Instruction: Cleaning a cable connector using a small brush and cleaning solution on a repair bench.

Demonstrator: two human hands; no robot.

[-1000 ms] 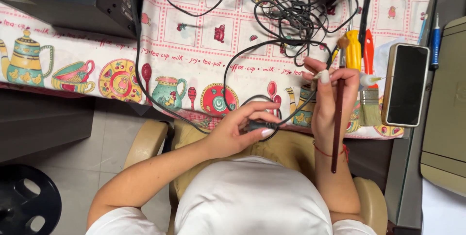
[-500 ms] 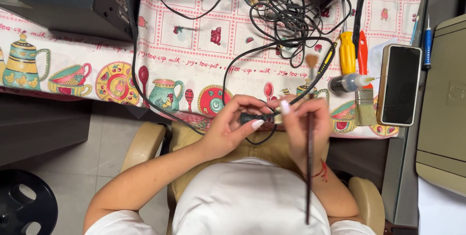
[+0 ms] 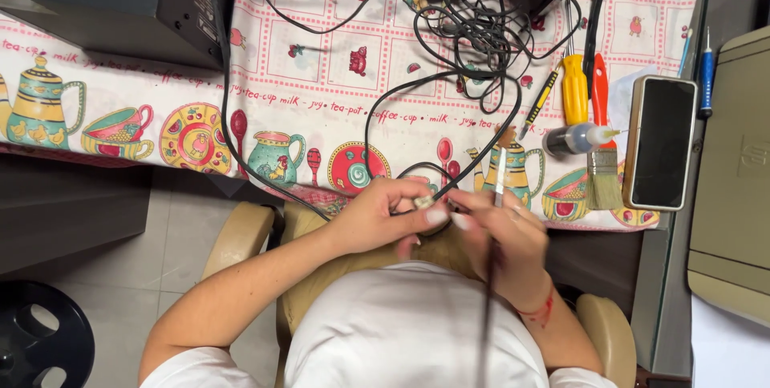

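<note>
Here the left hand pinched the black cable's plug end just below the table edge, fingers closed; the right hand gripped a thin brush. The limp, light cable seemed best held at its stiff plug.

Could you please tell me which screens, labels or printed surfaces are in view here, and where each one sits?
Smartphone: table's right end, flat rectangle, dark blank screen, pale case.
Label: side of the black box at upper left, small, pale.
Tablecloth: across the table, white with red grid, printed teapots, cups and lettering.
</note>
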